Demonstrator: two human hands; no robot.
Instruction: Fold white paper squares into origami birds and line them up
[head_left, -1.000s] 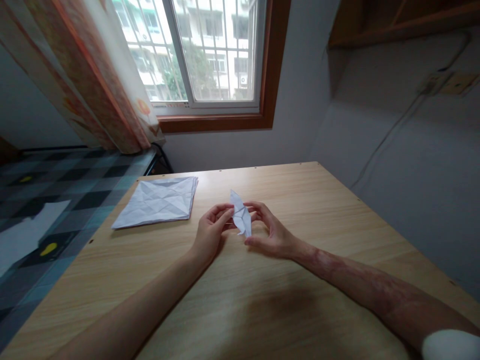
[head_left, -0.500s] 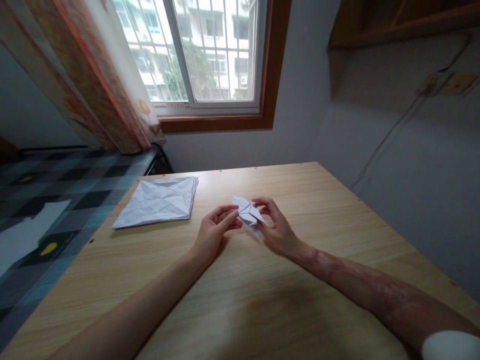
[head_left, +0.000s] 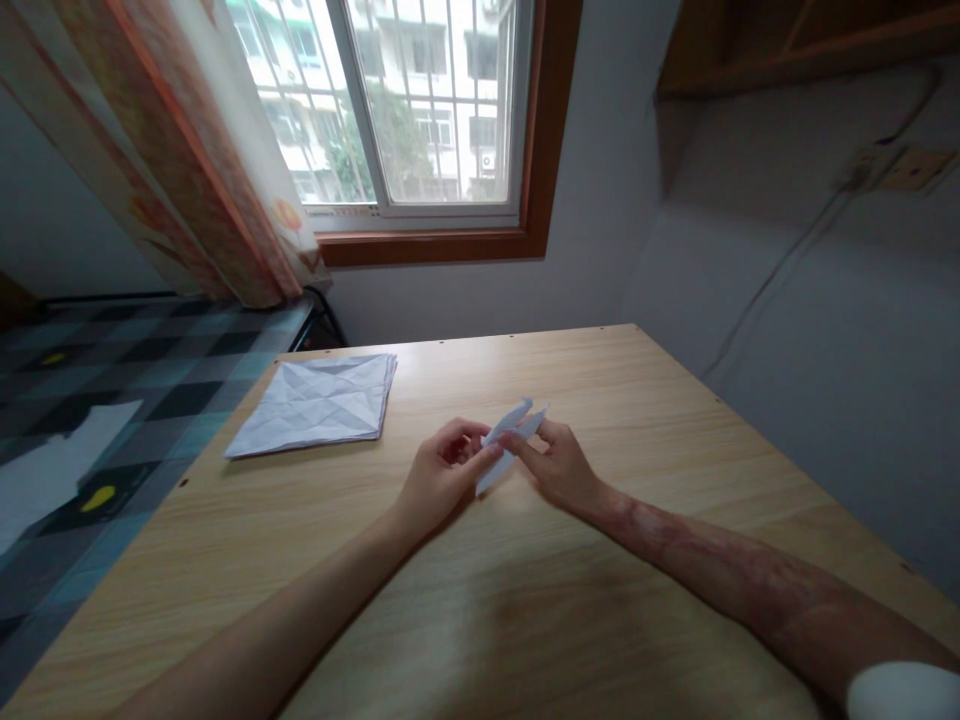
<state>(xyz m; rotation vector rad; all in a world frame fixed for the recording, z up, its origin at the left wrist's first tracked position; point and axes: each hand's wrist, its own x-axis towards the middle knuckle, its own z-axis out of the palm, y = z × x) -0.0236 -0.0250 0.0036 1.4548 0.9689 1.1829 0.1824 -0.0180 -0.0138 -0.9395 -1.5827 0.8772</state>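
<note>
A small piece of folded white paper [head_left: 508,424] is held between both hands above the middle of the table. Its pointed flaps stick up and away from me, and one more point hangs below the fingers. My left hand [head_left: 445,466] pinches its left side, thumb on the near face and fingers curled behind. From the right, my right hand [head_left: 559,462] grips it too, with the thumb laid across the paper near the left thumb. The fingers cover part of the folds.
A stack of creased white paper sheets [head_left: 315,405] lies at the table's left. The wooden table [head_left: 600,620] meets a checked bed [head_left: 187,350] on the left, where white paper [head_left: 75,460] rests. A window [head_left: 420,120] and curtain [head_left: 187,150] are behind. A shelf [head_left: 862,60] hangs upper right.
The folded paper has been turned, so its flaps now point up and to the right instead of lying spread flat. My left hand has shifted slightly right, and the thumbs have come closer together.
</note>
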